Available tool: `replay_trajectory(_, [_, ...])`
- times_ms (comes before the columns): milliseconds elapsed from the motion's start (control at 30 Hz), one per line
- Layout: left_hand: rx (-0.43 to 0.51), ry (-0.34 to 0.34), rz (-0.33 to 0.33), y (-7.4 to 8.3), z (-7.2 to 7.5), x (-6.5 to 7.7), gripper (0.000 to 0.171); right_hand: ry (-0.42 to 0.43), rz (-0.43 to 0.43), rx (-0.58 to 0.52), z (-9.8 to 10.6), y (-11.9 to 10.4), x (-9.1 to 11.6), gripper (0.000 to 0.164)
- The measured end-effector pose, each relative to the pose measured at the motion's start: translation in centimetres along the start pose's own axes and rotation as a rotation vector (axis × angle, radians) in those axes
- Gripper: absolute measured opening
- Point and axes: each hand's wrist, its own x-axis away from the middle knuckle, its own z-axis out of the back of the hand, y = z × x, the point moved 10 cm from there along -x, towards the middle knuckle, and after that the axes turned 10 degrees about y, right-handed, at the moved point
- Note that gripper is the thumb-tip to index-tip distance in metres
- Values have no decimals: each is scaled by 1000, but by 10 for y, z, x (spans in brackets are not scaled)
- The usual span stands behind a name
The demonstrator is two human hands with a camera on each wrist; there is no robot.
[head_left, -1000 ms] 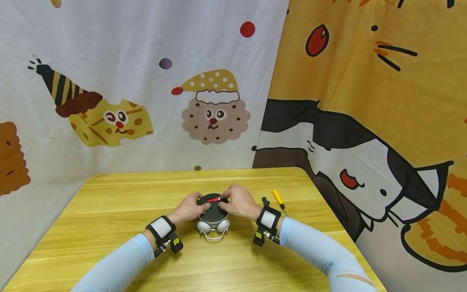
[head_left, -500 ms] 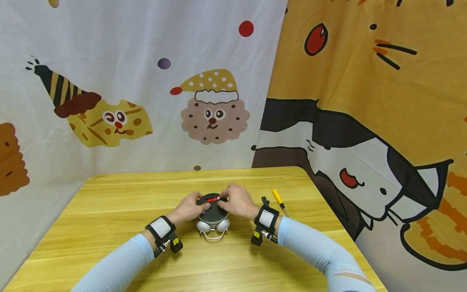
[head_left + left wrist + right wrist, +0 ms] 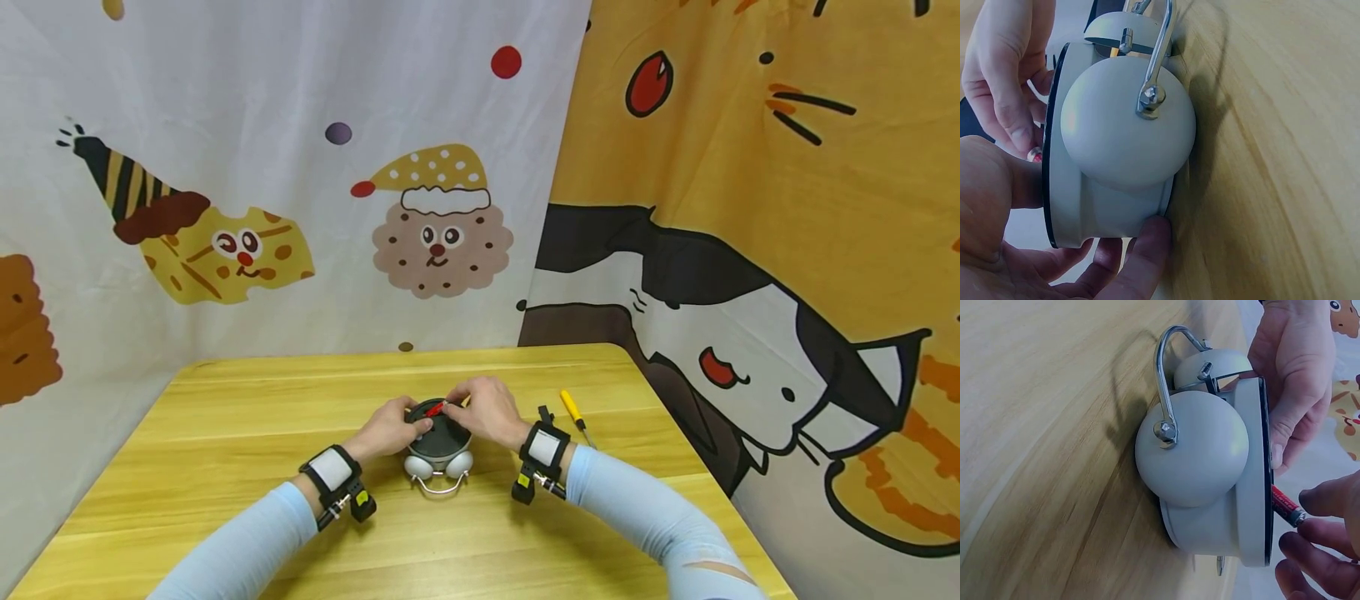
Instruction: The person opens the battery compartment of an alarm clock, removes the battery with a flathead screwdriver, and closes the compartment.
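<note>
A white twin-bell alarm clock (image 3: pixel 438 446) lies face down on the table, its black back up and its bells and handle toward me. My left hand (image 3: pixel 388 427) grips its left side, thumb on the back and fingers round the case, as the left wrist view shows. A red battery (image 3: pixel 1286 506) sticks out slantwise from the clock's back. My right hand (image 3: pixel 487 410) pinches the battery's metal end between thumb and fingertip. The battery's other end is hidden behind the rim in the right wrist view.
On the wooden table (image 3: pixel 300 517), a screwdriver (image 3: pixel 573 410) with a yellow handle lies right of the clock, beyond my right wrist. A printed cloth (image 3: pixel 262 100) hangs behind the table and along its right side.
My right hand has shifted slightly left over the clock. The battery, flatter before, now slants with its right end raised. My left hand has stayed in place.
</note>
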Motion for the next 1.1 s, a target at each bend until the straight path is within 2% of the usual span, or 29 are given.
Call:
replay_trajectory(67, [-2, 3, -5, 0, 0, -1, 45, 11, -3, -2, -1, 1, -1, 17])
replay_trajectory(100, [-7, 7, -1, -7, -3, -6, 44, 16, -4, 0, -1, 1, -2, 17])
replay_trajectory(300, [12, -3, -8, -9, -6, -8, 45, 34, -36, -45, -3, 2, -5, 16])
replay_trajectory(333, [21, -10, -18, -3, -3, -4, 46, 38, -41, -58, -4, 3, -5, 16])
replay_trajectory(400, [26, -13, -57, -8, -7, -9, 49, 49, -47, -87, -4, 3, -6, 15])
replay_trajectory(567, [0, -20, -120, -35, -22, -34, 60, 68, -57, -133, -6, 3, -8, 13])
replay_trajectory(667, [-20, -23, -84, -53, -31, -47, 56, 64, -62, -149, -7, 2, -9, 13])
replay_trajectory(733, [-25, -26, -57, -56, -32, -48, 55, 60, -62, -159, -8, 0, -9, 12])
replay_trajectory(800, [-20, -24, -58, -52, -29, -45, 52, 50, -58, -156, -9, -2, -10, 12])
replay_trajectory(933, [6, -14, -90, -29, -16, -27, 53, 12, -45, -132, -12, -4, -11, 12])
replay_trajectory(1000, [18, -8, -76, -17, -9, -17, 51, -7, -42, -111, -14, -4, -11, 11])
replay_trajectory(1100, [25, -6, -49, -7, -4, -7, 46, -21, -34, -92, -16, -4, -11, 11])
